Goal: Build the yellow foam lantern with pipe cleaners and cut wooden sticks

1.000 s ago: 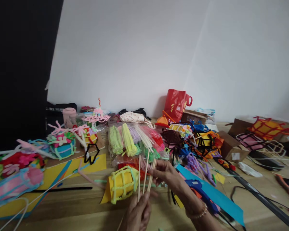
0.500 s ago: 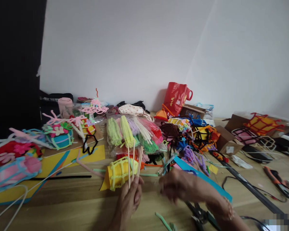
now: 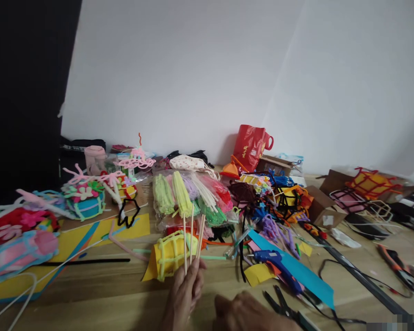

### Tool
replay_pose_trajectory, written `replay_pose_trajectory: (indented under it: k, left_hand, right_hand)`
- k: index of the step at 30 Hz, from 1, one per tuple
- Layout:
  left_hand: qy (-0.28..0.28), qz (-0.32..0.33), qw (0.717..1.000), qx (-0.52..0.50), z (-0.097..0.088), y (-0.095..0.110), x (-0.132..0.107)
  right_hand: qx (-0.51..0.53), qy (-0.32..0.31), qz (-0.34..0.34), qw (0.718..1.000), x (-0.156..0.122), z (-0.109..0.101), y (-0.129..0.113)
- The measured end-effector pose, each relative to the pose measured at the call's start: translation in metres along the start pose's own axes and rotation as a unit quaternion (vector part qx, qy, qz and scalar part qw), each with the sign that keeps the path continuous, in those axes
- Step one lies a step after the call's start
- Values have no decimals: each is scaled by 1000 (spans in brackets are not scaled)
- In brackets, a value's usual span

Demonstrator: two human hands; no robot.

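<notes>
Several thin wooden sticks (image 3: 192, 232) stand upright in my left hand (image 3: 186, 290), whose fingers are closed around their lower ends. Just behind them lies a yellow paper lantern (image 3: 170, 257) with a light-green pipe-cleaner frame. My right hand (image 3: 250, 313) is low at the bottom edge, smeared by motion; its fingers look curled, but what they hold, if anything, I cannot make out. Close to it on the right are dark-handled pliers (image 3: 283, 305). Beyond those, a blue glue gun (image 3: 272, 258) rests by a yellow paper scrap (image 3: 258, 275) and a blue card strip (image 3: 308, 278).
Bagged pipe-cleaner bundles (image 3: 182, 193) lie mid-table, with finished lanterns (image 3: 86, 204) to the left. A red bag (image 3: 250, 146) stands by the wall. Cardboard boxes (image 3: 326, 207), a black metal strip (image 3: 362, 276) and orange-handled pliers (image 3: 396, 266) occupy the right side.
My right hand has moved down towards me, uncovering the glue gun and yellow scrap. A short green pipe-cleaner piece near the front edge is no longer visible. My left hand still holds the sticks.
</notes>
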State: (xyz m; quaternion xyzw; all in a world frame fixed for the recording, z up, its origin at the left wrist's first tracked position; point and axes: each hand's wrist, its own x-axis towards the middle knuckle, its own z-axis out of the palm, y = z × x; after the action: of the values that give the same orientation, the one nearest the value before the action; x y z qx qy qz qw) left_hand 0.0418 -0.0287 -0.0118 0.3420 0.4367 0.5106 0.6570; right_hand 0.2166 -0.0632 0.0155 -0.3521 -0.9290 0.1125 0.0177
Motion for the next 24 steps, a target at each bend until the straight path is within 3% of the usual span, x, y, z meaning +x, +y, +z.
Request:
replay_pose_trajectory:
  k: [2,4,7,11,17,20,24]
  left_hand:
    - [12,14,1000,-4,-3,1,0]
    - [14,25,1000,-6,-6,1,1]
    - [-5,24,1000,-10,-8,-2,4]
    - [-19,11,1000,-12,-6,-5,7]
    - [-12,7,1000,-4,-6,-4,6]
    - [-5,3,1000,-4,-7,-2,4]
    - [1,1,1000,-8,-7,-1,4]
  right_hand:
    - [-37,-7,42,998,10,-16,23]
    - [-112,65,176,976,16,-35,55]
    - [-176,138,278,934,18,-55,110]
    - [-211,148,323,911,18,-50,164]
    - [-211,102,263,936,23,-12,179]
    - [-228,112,296,921,24,-10,187]
    - [-259,151,370,880,15,-23,208]
